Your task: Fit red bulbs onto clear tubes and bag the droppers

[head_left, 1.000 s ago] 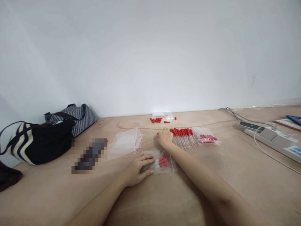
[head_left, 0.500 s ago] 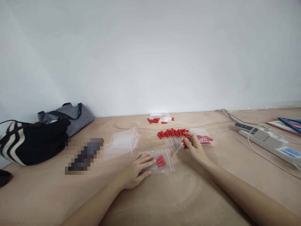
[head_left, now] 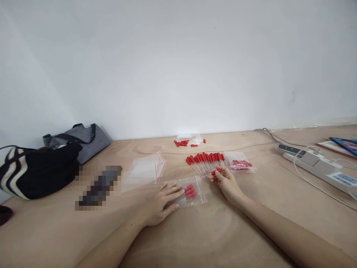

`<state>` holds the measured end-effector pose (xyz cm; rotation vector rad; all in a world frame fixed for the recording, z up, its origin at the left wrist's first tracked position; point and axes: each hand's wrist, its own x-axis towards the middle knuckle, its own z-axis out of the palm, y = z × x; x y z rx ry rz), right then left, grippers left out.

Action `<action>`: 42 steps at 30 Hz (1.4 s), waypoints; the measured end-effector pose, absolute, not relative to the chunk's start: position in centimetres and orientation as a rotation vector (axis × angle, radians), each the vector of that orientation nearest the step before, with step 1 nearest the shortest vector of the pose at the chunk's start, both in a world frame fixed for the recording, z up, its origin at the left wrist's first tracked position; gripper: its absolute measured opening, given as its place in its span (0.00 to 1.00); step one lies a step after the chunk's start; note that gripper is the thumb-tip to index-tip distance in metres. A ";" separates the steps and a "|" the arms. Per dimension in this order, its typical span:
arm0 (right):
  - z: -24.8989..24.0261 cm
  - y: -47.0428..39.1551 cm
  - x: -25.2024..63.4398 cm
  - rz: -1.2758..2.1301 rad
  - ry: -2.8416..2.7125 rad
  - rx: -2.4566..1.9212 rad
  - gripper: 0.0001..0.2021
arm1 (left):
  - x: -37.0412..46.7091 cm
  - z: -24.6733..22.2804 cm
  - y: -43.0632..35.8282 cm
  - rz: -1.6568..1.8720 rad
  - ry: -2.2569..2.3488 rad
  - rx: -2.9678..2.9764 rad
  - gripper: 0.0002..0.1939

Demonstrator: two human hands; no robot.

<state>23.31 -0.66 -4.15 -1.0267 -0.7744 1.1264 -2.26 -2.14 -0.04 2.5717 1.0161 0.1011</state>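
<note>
My left hand (head_left: 164, 204) lies flat with its fingers stretched out, pressing on a clear zip bag (head_left: 199, 201). Inside that bag are several droppers with red bulbs (head_left: 190, 191); their stems run partly under my fingers. My right hand (head_left: 227, 184) pinches one dropper (head_left: 214, 172) by its red bulb, the thin clear stem pointing left toward the bag's mouth. Just beyond it, a fanned row of droppers (head_left: 206, 158) rests on the table, bulbs facing away from me. Right of the row lies another clear bag (head_left: 242, 162) with red bulbs in it.
Flat zip bags (head_left: 142, 167) are stacked to the left. Loose red bulbs (head_left: 182, 143) lie by a clear bag near the wall. A blurred dark object (head_left: 99, 186), a black bag (head_left: 47, 171) and a striped bag (head_left: 96, 141) stand left; a power strip (head_left: 323, 167) with cables lies right.
My right hand has moved left and toward me with the dropper, which has tilted from steep to nearly level. My left hand stays on the bag.
</note>
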 end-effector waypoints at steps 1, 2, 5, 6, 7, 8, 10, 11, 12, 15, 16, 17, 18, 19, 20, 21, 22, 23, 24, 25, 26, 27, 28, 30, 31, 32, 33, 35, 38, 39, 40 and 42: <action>-4.1 -0.8 23.1 1.152 -0.784 -1.022 0.21 | -2.3 0.0 -2.1 0.102 1.014 2.570 0.22; -4.1 -1.0 22.8 1.172 -0.802 -1.022 0.22 | -2.3 0.0 -2.1 0.106 1.010 2.567 0.22; -3.8 -1.4 22.2 1.210 -0.924 -1.037 0.23 | -2.2 0.0 -2.1 0.121 0.990 2.568 0.22; -3.7 -1.4 22.1 1.221 -0.978 -1.040 0.23 | -2.2 0.1 -2.1 0.122 0.982 2.569 0.21; -3.6 -1.4 22.0 1.236 -1.030 -1.038 0.22 | -2.2 0.1 -2.1 0.123 0.977 2.570 0.21; -3.6 -1.3 21.9 1.256 -1.074 -1.031 0.22 | -2.2 0.1 -2.1 0.122 0.972 2.570 0.21; -3.5 -1.0 21.9 1.315 -1.129 -1.008 0.22 | -2.1 0.1 -2.1 0.124 0.967 2.567 0.21; -3.5 -0.8 21.9 1.354 -1.142 -0.999 0.22 | -2.1 0.0 -2.1 0.128 0.967 2.564 0.20; -3.4 -0.6 21.9 1.394 -1.151 -0.995 0.22 | -2.1 0.0 -2.1 0.135 0.968 2.563 0.20; -3.4 0.0 21.7 1.498 -1.192 -0.997 0.22 | -2.1 -0.2 -2.0 0.170 0.955 2.559 0.20; -3.4 0.1 21.6 1.525 -1.216 -0.996 0.22 | -2.1 -0.3 -2.0 0.184 0.946 2.560 0.20; -3.4 0.2 21.4 1.546 -1.247 -0.995 0.21 | -2.1 -0.3 -1.9 0.192 0.937 2.561 0.20; -3.4 0.3 21.2 1.561 -1.282 -0.994 0.21 | -2.1 -0.4 -1.9 0.199 0.931 2.563 0.20; -3.4 0.3 21.1 1.570 -1.321 -0.999 0.20 | -2.2 -0.4 -1.9 0.201 0.929 2.564 0.20; -3.4 0.3 20.9 1.573 -1.359 -1.010 0.19 | -2.2 -0.4 -1.9 0.202 0.931 2.565 0.20; -3.4 0.3 20.8 1.570 -1.393 -1.024 0.18 | -2.2 -0.4 -1.9 0.202 0.937 2.563 0.20; -3.3 0.2 20.6 1.562 -1.421 -1.037 0.17 | -2.3 -0.4 -1.9 0.199 0.944 2.561 0.20; -3.3 0.2 20.6 1.553 -1.441 -1.045 0.17 | -2.3 -0.5 -1.9 0.194 0.949 2.560 0.20; -3.3 0.1 20.5 1.542 -1.452 -1.049 0.16 | -2.3 -0.5 -1.9 0.189 0.954 2.560 0.20; -3.3 0.0 20.5 1.528 -1.456 -1.051 0.15 | -2.3 -0.5 -1.9 0.184 0.957 2.562 0.20; -3.3 0.0 20.6 1.505 -1.454 -1.058 0.15 | -2.3 -0.5 -1.9 0.182 0.958 2.566 0.20; -3.3 -0.1 20.6 1.476 -1.451 -1.070 0.15 | -2.3 -0.4 -2.0 0.181 0.956 2.570 0.20; -3.3 -0.1 20.7 1.444 -1.450 -1.090 0.14 | -2.3 -0.4 -2.0 0.182 0.954 2.574 0.20; -3.4 -0.2 20.9 1.387 -1.466 -1.147 0.14 | -2.3 -0.3 -2.0 0.172 0.951 2.580 0.21; -3.5 -0.3 21.0 1.373 -1.489 -1.168 0.13 | -2.3 -0.3 -2.0 0.161 0.950 2.585 0.21; -3.5 -0.3 21.0 1.370 -1.524 -1.170 0.12 | -2.3 -0.2 -2.0 0.148 0.950 2.590 0.22; -3.6 -0.4 21.0 1.370 -1.568 -1.149 0.11 | -2.2 -0.1 -2.0 0.133 0.949 2.596 0.22; -3.5 -0.6 21.0 1.303 -1.680 -1.085 0.11 | -2.2 0.0 -2.0 0.107 0.954 2.602 0.23; -3.2 -1.1 20.8 0.965 -1.881 -1.123 0.12 | -2.1 0.1 -2.0 0.079 0.969 2.603 0.22; -3.0 -1.2 20.8 0.846 -1.943 -1.164 0.12 | -2.1 0.1 -2.0 0.077 0.972 2.603 0.21; -2.8 -1.3 20.9 0.762 -1.997 -1.195 0.12 | -2.1 0.1 -2.0 0.075 0.972 2.603 0.21; -2.5 -1.1 21.4 0.750 -2.098 -1.180 0.13 | -2.1 0.0 -2.0 0.075 0.966 2.604 0.22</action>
